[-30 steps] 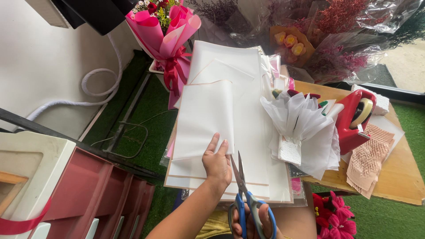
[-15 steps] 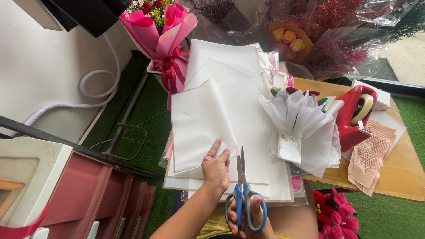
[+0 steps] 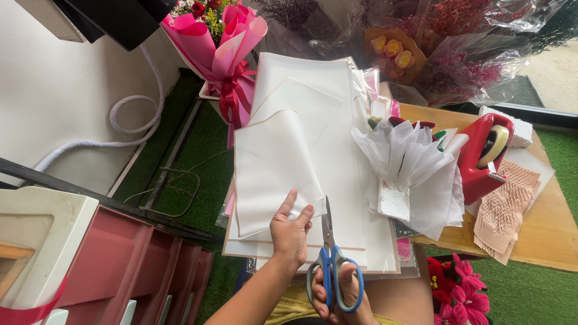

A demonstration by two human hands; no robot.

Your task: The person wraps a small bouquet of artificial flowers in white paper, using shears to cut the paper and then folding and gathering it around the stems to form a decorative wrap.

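A: From the head view, what do the hands hold?

B: The left hand (image 3: 291, 232) pinches the near corner of a white paper sheet (image 3: 271, 171), fingers (image 3: 288, 203) closed on it. The right hand (image 3: 337, 295) grips blue-handled scissors (image 3: 331, 259), blades pointing into the paper.

A: Where is the sheet?

B: On the paper stack (image 3: 337, 150) on the wooden worktop (image 3: 542, 235), left of the red tape dispenser (image 3: 484, 153). White tissue (image 3: 409, 162) lies between stack and dispenser; a pink bouquet (image 3: 220, 45) stands beyond the sheet.

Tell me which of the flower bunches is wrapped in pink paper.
The bouquet at top left, tied with a red ribbon; the bunches at top right sit in clear plastic.
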